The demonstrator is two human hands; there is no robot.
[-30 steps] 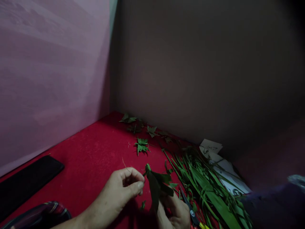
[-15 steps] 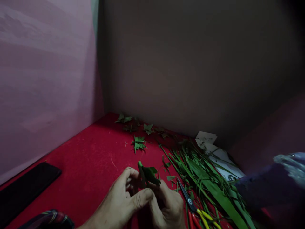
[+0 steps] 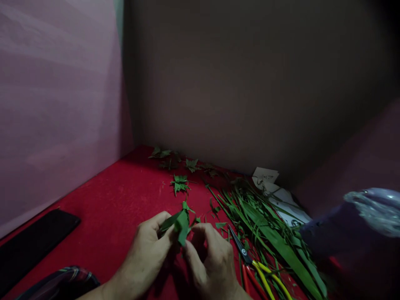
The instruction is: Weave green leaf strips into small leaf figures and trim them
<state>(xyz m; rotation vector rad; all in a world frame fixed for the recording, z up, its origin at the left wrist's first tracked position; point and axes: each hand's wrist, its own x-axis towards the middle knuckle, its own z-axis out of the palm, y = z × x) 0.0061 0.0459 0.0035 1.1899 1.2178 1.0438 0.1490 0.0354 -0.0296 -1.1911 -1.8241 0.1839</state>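
A folded green leaf strip [image 3: 182,227] is held up over the red tabletop. My left hand [image 3: 146,246] grips it between thumb and fingers from the left. From the right, the thumb and fingertips of my right hand [image 3: 212,258] pinch at its edge; the exact contact is partly hidden. Just beyond the hands lies a star-shaped woven leaf piece [image 3: 180,183]. Scissors [image 3: 245,252] with dark blades and yellow handles rest open to the right of my right hand, beside a red-handled tool [image 3: 250,279].
Long green leaf blades [image 3: 275,237] lie in a heap on the right. More leaf stars [image 3: 191,165] sit near the back wall [image 3: 218,83]. Papers [image 3: 265,175] and a purple object with clear plastic [image 3: 371,208] stand at the right. A black flat object [image 3: 37,246] lies at the left.
The folded leaf has turned and now opens toward the left. My right hand has shifted from under the left thumb to the leaf's right side. The view has moved slightly.
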